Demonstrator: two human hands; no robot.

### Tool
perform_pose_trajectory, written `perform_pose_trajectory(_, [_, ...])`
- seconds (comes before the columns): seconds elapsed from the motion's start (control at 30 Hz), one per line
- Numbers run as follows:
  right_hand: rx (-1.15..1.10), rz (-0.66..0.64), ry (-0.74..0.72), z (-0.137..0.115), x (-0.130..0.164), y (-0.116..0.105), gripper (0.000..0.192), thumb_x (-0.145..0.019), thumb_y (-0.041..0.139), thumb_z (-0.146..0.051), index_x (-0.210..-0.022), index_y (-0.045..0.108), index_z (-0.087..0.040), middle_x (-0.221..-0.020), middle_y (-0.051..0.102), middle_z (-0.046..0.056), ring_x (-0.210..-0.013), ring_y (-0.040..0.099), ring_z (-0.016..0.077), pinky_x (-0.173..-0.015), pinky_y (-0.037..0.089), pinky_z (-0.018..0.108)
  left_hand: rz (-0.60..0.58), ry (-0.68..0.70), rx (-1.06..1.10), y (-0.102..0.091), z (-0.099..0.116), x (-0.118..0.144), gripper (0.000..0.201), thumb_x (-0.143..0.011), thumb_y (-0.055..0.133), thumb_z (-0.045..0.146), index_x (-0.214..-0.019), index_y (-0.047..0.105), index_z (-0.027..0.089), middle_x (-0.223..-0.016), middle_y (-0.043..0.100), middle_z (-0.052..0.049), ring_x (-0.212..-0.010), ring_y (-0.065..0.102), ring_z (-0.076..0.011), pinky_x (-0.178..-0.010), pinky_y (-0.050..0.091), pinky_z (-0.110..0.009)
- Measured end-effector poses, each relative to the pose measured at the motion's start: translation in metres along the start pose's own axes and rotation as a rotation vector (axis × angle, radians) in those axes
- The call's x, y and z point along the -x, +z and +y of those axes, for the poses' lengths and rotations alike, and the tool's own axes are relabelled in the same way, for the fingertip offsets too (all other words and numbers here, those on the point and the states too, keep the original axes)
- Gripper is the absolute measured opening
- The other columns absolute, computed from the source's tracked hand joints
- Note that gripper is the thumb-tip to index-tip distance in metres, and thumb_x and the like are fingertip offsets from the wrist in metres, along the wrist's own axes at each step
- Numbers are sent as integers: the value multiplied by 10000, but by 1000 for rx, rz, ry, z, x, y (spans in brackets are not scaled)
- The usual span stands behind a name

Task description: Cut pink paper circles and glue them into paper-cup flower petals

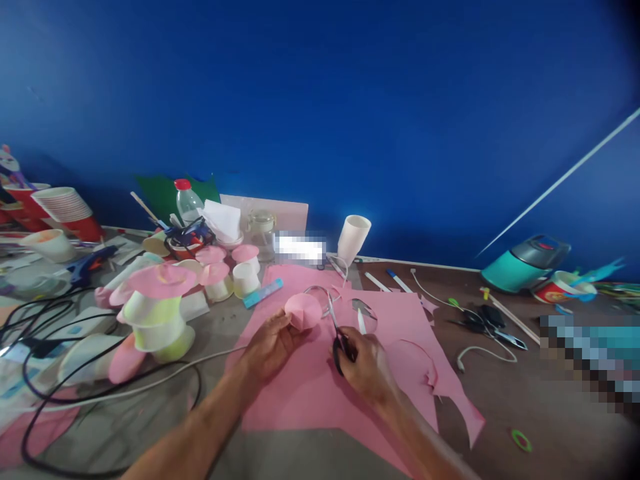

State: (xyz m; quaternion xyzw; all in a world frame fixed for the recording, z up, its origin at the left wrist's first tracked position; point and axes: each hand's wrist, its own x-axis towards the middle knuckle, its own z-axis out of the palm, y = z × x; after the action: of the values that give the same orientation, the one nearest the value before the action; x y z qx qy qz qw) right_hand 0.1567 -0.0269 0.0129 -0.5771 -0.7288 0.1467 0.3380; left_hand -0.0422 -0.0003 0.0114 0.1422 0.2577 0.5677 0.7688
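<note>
Pink disc (pixel 309 307) in the left hand (pixel 273 341), above the middle of the table: finger and thumb are pinched together on its near left edge. Behind everything rises a blue wall (pixel 320 113). Below it spreads the table (pixel 493 413), brownish on the right, with black cable (pixel 24 427) looping over its left side. Overlapping pink sheets (pixel 287 400) lie across the middle, under both hands (the right part has ragged cut edges and a round opening).

The right hand (pixel 367 367) is wrapped around the dark handles of the scissors (pixel 333 316), whose blades point toward the wall, just right of the disc. Blur hides whether those blades touch any paper; I cannot tell.

At far right, a teal container (pixel 513 268) stands near the wall. A stack of cups (pixel 70 208) leans at far left. Nearer, on the left, is a pale cup with a pink brim (pixel 163 280). By the wall are a white cup (pixel 353 239), a jar (pixel 261 235) and a bottle (pixel 189 202) with a red cap. Smallest, a green ring (pixel 528 447) lies at front right.
</note>
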Motion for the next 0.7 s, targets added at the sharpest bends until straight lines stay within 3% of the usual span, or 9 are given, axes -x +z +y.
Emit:
perform_pose_trajectory(0.1, [155,-50,-51,-2,0,-1,181,-822,525,-199,-882,693,-170,-582,703,12,-526,625,162,-708,400,295,-36,9,-6,-2,-1,-3,81,-747,741,79,-754,688,140,-735,742,-22,-727,704,-161,-807,591,-330])
perform_pose_trajectory(0.23, [248,-68,-52,-4,0,-2,211,-828,515,-172,-971,670,-159,-643,727,24,-598,669,175,-761,342,312,-36,61,-56,-3,-1,-6,184,-731,768,93,-896,724,164,-834,755,-6,-742,694,-133,-732,557,-222])
perform_pose_trajectory(0.43, [287,-24,-33,-6,2,-3,349,-864,548,-282,-1172,596,-124,-890,763,111,-866,710,271,-849,323,366,-12,143,-185,6,0,-1,290,-714,804,192,-984,717,134,-861,748,-42,-775,695,-167,-744,544,-234])
perform_pose_trajectory(0.7, [368,-153,-26,-16,3,-9,375,-915,506,-224,-1270,574,-126,-1007,754,141,-948,687,283,-901,332,413,91,190,-224,8,4,2,311,-666,853,224,-922,697,141,-784,727,-8,-677,663,-138,-656,515,-210])
